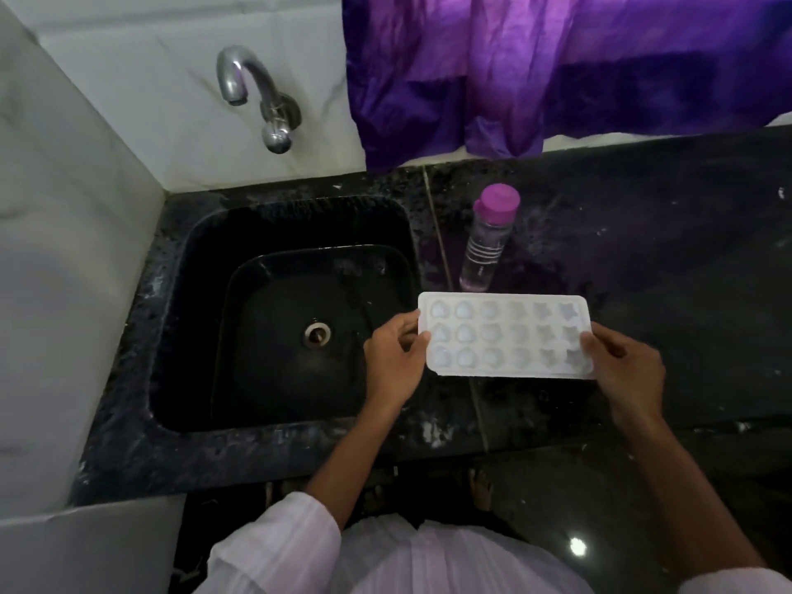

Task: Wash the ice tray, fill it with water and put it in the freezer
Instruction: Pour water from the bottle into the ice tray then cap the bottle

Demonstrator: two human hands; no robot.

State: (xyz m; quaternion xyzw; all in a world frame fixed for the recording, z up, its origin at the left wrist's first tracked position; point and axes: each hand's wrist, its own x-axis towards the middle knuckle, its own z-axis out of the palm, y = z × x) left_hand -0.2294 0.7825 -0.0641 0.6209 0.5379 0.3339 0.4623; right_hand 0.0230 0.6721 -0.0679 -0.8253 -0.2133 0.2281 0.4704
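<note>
A black speckled stone counter (643,259) runs along a wall of white tiles (141,79). A clear bottle (484,246) with white bands and a pink-purple cap stands upright near the counter's back edge, just right of a thin seam in the stone. A purple curtain (557,66) hangs over the wall at the right, its lower hem reaching the counter's back edge. A second white tiled wall closes the left end. Below the counter's front edge, a dark glossy floor (557,499) shows a bright point of reflected light and two bare feet (480,486).
</note>
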